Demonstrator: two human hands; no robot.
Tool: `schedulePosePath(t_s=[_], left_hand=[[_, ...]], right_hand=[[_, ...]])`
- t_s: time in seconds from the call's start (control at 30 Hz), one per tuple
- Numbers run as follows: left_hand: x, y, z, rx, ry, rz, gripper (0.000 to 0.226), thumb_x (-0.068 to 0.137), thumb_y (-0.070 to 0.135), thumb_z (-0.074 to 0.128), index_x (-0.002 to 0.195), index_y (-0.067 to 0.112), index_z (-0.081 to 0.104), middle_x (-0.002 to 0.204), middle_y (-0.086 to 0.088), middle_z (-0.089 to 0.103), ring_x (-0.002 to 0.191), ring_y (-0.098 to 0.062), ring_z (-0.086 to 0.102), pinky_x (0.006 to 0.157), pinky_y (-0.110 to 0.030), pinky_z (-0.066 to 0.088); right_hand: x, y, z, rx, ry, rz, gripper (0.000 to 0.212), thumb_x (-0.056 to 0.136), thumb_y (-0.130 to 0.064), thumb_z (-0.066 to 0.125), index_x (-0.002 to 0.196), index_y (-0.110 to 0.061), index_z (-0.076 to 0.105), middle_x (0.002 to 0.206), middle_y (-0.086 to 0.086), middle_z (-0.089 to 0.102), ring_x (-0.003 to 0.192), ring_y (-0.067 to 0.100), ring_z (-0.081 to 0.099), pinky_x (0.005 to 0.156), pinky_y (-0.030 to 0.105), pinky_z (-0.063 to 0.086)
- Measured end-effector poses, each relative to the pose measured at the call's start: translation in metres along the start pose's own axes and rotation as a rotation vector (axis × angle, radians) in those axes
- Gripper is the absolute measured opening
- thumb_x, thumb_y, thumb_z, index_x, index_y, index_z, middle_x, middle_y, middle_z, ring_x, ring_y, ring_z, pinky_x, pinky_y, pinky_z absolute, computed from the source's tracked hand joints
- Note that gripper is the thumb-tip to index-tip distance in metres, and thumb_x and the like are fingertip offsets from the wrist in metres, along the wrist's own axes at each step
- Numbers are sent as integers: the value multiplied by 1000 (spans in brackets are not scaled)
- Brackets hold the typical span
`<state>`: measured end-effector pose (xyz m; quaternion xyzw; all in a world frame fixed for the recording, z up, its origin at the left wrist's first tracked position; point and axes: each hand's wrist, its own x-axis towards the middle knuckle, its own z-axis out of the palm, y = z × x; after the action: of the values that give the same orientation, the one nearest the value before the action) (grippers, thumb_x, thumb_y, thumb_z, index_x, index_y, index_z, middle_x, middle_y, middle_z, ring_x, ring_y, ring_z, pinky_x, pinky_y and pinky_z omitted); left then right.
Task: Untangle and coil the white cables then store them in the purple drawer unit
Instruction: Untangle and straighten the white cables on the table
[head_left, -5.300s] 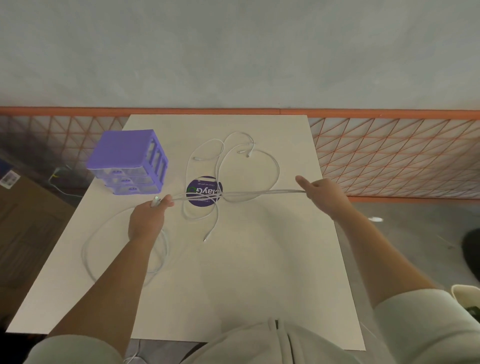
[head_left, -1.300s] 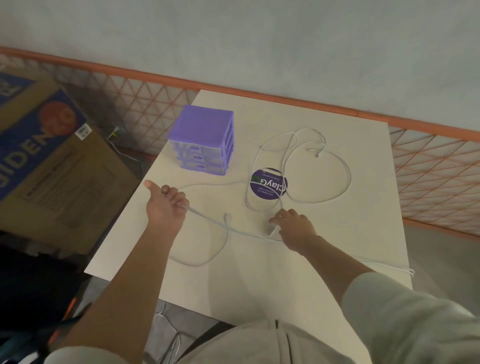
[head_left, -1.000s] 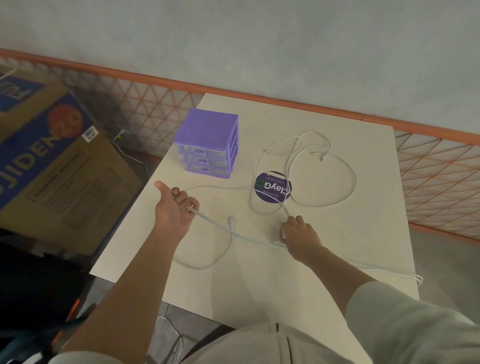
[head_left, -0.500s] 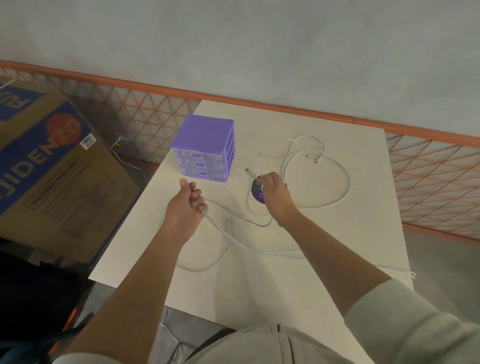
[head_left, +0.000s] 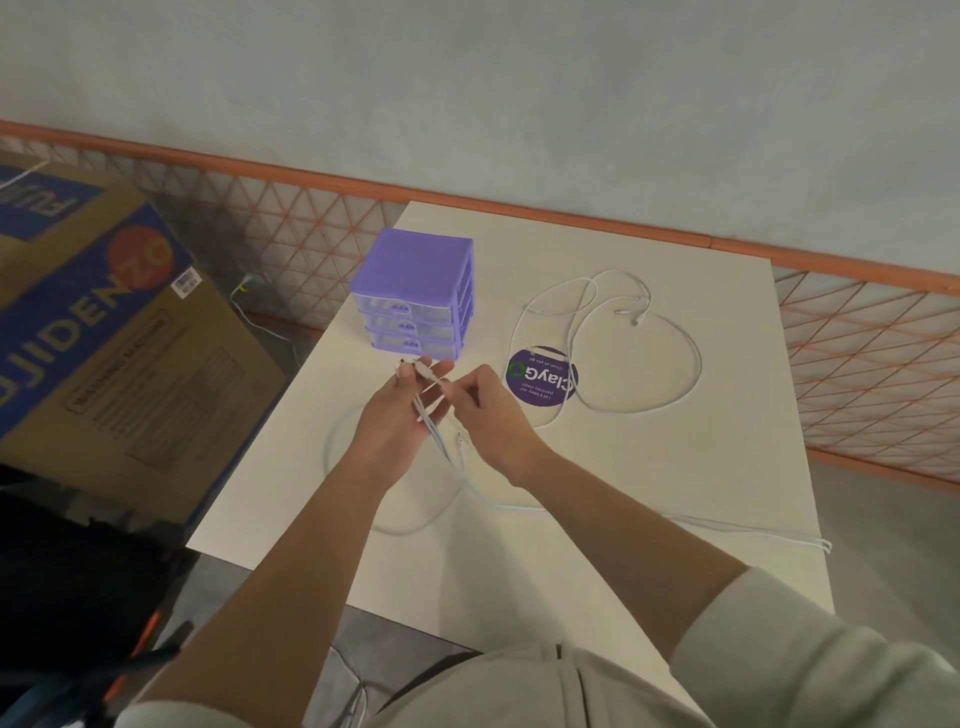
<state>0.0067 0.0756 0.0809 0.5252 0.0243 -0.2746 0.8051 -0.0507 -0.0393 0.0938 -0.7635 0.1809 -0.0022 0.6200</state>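
Above the table's left half, my left hand (head_left: 396, 415) and my right hand (head_left: 485, 410) meet, both pinching one white cable (head_left: 432, 426). Its plug ends stick out past my left fingertips. From my hands the cable drops to the table, loops left, and trails off to the right edge (head_left: 810, 540). A second white cable (head_left: 685, 358) lies in loose loops on the far right part of the table. The purple drawer unit (head_left: 418, 293) stands just beyond my hands, its three drawers closed.
A round purple sticker (head_left: 540, 382) is on the white table (head_left: 649, 519) under the loose loops. A big cardboard box (head_left: 104, 332) stands on the floor to the left. Orange mesh fencing (head_left: 872, 353) runs behind and right of the table.
My right hand has carried the cable's plug end left to my left hand, which has turned palm-up and lifted. Both hands now grip the same cable together.
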Motion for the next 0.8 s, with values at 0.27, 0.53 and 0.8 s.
schedulePosePath(t_s=[0.27, 0.53, 0.8], left_hand=[[-2, -1, 6, -94, -53, -10, 38, 105, 32, 34, 130, 7, 49, 127, -11, 64, 116, -27, 63, 92, -37, 53], [12, 2, 3, -377, 134, 16, 25, 106, 26, 35, 90, 13, 49, 58, 3, 46, 56, -12, 55, 87, -40, 52], [15, -6, 3, -389, 302, -4, 31, 100, 31, 50, 75, 17, 40, 52, 5, 26, 41, -7, 34, 57, -20, 41]], right_hand=[[0, 1, 0, -95, 15, -33, 13, 95, -35, 58, 83, -29, 54, 74, -10, 60, 66, 12, 57, 75, 38, 51], [-7, 15, -39, -544, -84, 121, 53, 91, -63, 45, 83, -13, 59, 75, -1, 58, 73, 24, 58, 68, 34, 46], [1, -2, -85, -762, 60, -61, 40, 89, -50, 60, 77, -12, 61, 77, 4, 63, 77, 24, 60, 66, 31, 44]])
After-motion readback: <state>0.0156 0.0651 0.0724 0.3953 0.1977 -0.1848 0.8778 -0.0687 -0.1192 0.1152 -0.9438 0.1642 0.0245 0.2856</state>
